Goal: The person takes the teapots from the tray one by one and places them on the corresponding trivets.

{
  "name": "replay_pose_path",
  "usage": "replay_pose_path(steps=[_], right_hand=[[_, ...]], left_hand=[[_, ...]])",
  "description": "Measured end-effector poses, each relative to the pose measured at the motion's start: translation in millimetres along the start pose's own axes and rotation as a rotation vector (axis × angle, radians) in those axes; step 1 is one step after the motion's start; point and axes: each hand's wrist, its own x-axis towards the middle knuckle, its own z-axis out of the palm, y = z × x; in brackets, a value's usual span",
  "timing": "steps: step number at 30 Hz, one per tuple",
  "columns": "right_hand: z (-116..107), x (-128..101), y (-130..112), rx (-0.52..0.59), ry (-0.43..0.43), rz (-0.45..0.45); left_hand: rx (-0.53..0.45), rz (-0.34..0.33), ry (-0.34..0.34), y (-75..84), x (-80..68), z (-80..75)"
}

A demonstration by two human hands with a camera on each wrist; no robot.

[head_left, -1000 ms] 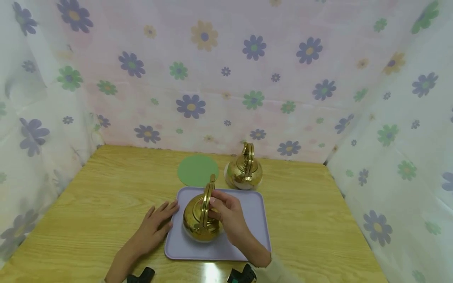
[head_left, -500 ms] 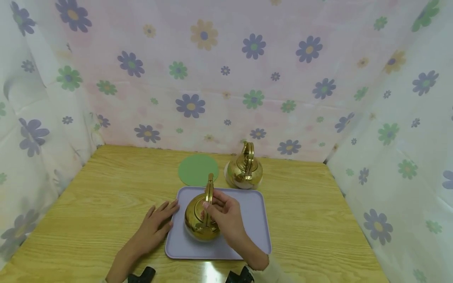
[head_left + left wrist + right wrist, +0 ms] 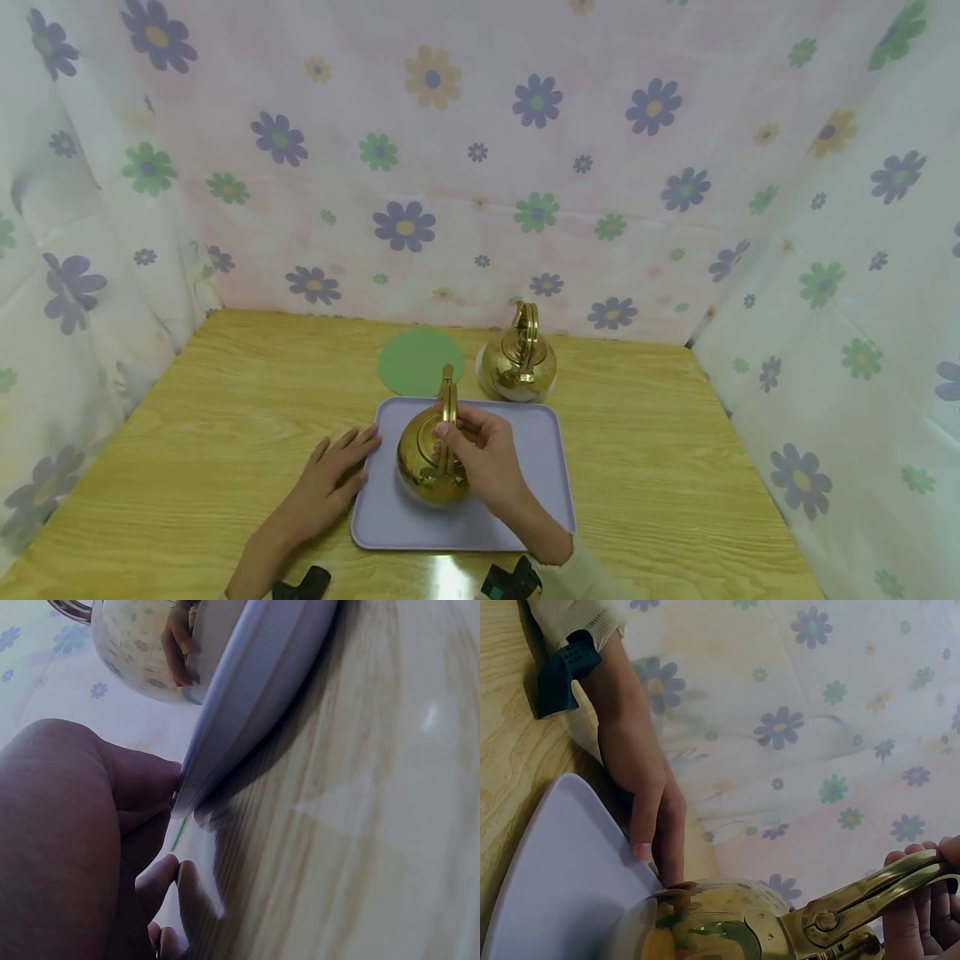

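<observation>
A shiny gold kettle (image 3: 423,475) is over the lilac tray (image 3: 538,454), its tall hoop handle standing up. My right hand (image 3: 487,458) grips that handle, thumb on the near side. In the right wrist view, the fingers (image 3: 904,926) wrap the handle beside the kettle's rounded body (image 3: 712,922). My left hand (image 3: 326,479) lies flat with fingers spread, fingertips at the tray's left edge. The left wrist view shows the thumb against the tray rim (image 3: 247,697), with the kettle body (image 3: 135,645) beyond, reflecting a hand.
A second gold kettle (image 3: 501,375) stands behind the tray on a pale round base (image 3: 481,379). To its left lies a flat green round mat (image 3: 418,354), close to the tray's back edge. Flower-printed cloth (image 3: 480,183) encloses the wooden table (image 3: 660,467) at the back and both sides.
The kettle has shifted slightly to the right over the tray with my right hand on its handle, its handle turning a little. My left hand and the tray stay in place.
</observation>
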Motion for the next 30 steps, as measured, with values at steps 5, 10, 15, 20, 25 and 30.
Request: replay_pose_path(steps=[5,10,15,20,25,30], right_hand=[[-3,5,0,-0.019,0.024,-0.024],[-9,10,2,-0.026,0.034,-0.049],[-15,15,3,-0.037,0.027,-0.066],[-18,18,3,-0.045,0.026,-0.068],[-20,22,2,-0.066,0.03,-0.088],[-20,29,1,-0.08,0.021,-0.115]], left_hand=[[-0.003,0.003,0.005,0.3,1.3,0.3],[0.004,0.007,0.002,1.7,3.5,-0.3],[0.007,0.003,0.005,2.3,3.8,-0.6],[0.006,-0.005,0.006,2.4,0.6,0.2],[-0.001,-0.004,0.009,3.5,-1.9,0.6],[-0.002,-0.001,0.014,2.9,-1.0,0.2]])
